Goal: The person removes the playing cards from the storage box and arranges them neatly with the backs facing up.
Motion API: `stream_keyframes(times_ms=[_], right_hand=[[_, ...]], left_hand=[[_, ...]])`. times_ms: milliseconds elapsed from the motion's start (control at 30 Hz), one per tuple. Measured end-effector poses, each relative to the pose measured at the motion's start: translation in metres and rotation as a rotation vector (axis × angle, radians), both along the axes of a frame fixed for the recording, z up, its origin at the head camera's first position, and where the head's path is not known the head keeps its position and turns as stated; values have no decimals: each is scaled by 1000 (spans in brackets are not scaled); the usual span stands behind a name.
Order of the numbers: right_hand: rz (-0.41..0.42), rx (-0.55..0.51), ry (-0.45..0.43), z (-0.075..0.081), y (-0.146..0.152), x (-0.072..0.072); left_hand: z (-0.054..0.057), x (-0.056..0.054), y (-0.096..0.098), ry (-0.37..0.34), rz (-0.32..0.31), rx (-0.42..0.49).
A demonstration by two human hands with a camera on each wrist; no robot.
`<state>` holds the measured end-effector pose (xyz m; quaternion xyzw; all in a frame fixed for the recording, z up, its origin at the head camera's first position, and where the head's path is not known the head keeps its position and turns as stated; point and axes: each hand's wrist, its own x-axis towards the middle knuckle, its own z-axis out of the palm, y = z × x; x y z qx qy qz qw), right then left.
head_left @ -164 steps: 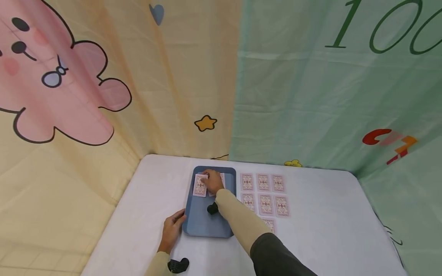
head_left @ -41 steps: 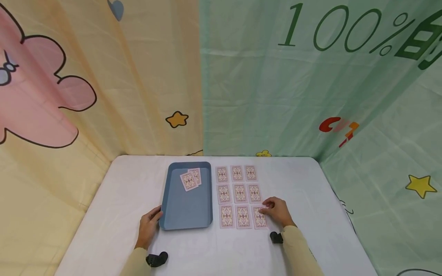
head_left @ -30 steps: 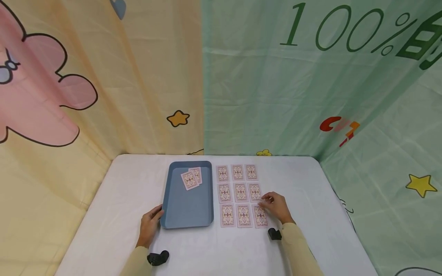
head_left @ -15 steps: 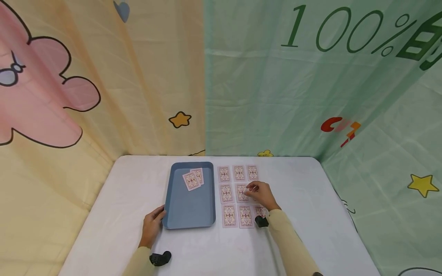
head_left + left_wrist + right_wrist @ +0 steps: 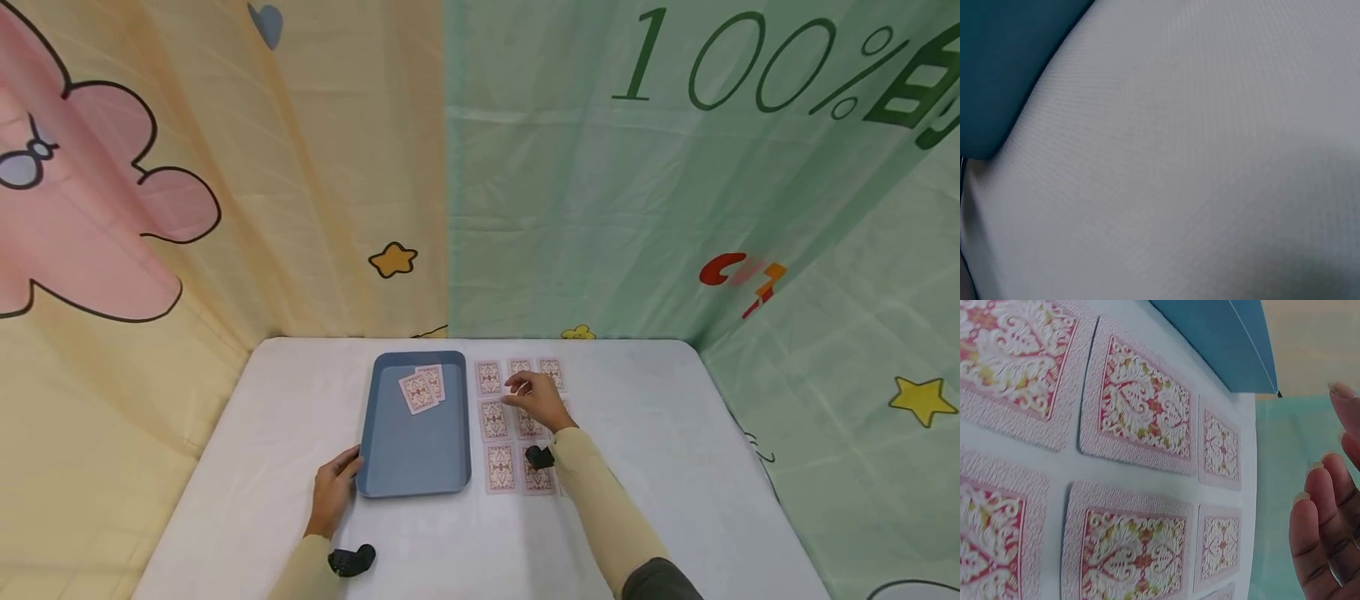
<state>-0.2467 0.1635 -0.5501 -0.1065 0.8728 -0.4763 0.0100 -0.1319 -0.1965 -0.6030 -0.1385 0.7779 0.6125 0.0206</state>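
My left hand (image 5: 332,496) holds the near left edge of a blue tray (image 5: 412,458), its thumb at the rim; the left wrist view shows only a corner of the tray (image 5: 1004,69) and white cloth. Two patterned playing cards, a front one (image 5: 417,392) overlapping a rear one (image 5: 435,377), lie face down in the tray's far part. Over the rows of face-down playing cards (image 5: 494,419) on the right hovers my right hand (image 5: 542,402), fingers loosely bent with nothing between them. It covers parts of some cards. In the right wrist view its fingers (image 5: 1329,519) stand apart.
A white cloth covers the table (image 5: 675,467). The cards lie in three rows just right of the tray. Behind stands a fabric curtain (image 5: 585,208), cream and green with cartoon prints. Black wrist cameras sit at the left wrist (image 5: 352,560) and right wrist (image 5: 539,457).
From the tray, the right hand went to the nearest row's right card, then moved left and away across the rows. Two tray cards now overlap. The left hand stays at the tray.
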Motion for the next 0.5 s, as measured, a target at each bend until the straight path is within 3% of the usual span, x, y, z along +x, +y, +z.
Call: stream_keyframes(times_ms=[233,500], right_hand=[[37,-48,0,6,-25,-15],[77,-96,-24,10,-53,-22]], left_hand=[[0,-2,0,-4,5,10],[-2,1,0,-8,8,16]])
